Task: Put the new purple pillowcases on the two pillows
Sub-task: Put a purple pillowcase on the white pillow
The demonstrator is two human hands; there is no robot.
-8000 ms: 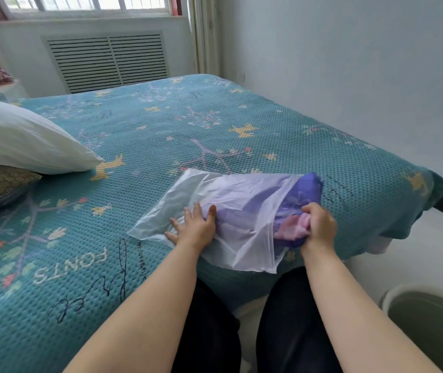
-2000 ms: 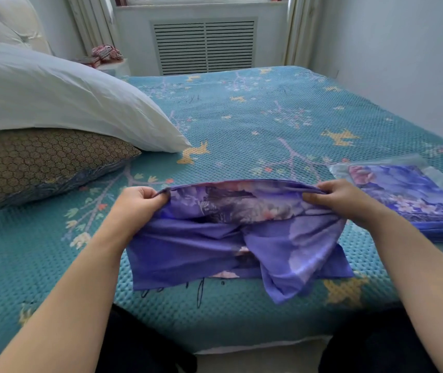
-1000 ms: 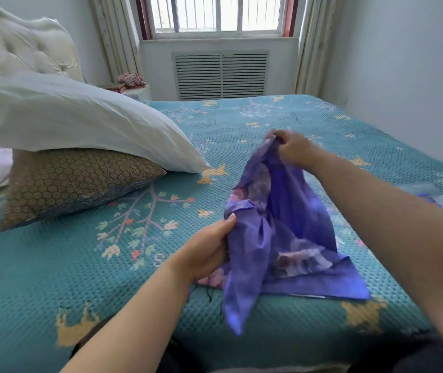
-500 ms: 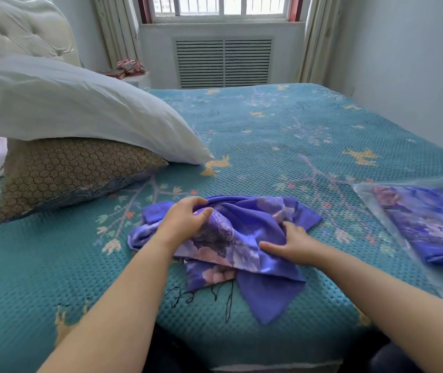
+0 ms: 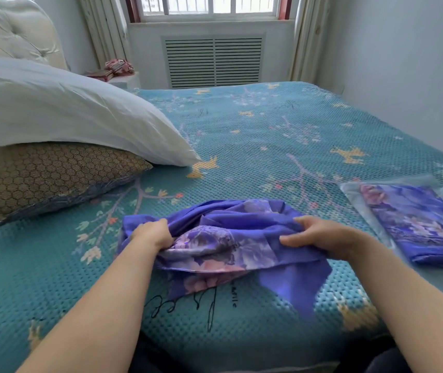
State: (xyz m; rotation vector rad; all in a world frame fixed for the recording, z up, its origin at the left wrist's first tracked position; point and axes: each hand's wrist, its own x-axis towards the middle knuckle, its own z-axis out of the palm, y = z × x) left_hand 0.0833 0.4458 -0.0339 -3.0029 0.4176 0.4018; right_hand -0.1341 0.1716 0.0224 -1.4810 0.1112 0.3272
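Purple floral pillowcase [image 5: 223, 238] lies bunched on the teal bedspread [image 5: 282, 135], left hand [image 5: 153, 234] and right hand [image 5: 320, 236] each pinching its edge, seemingly hunting the opening. Next it needs spreading wide for the white pillow [image 5: 67, 111]; the second pillowcase [image 5: 416, 219] waits bagged at right.

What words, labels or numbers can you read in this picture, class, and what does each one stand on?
Black cursive lettering on the teal waffle-textured bedspread, near edge: upside down and partly under the purple floral pillowcase; not readable.
Small black print beside it on the bedspread: too small to read.
No other text shows.
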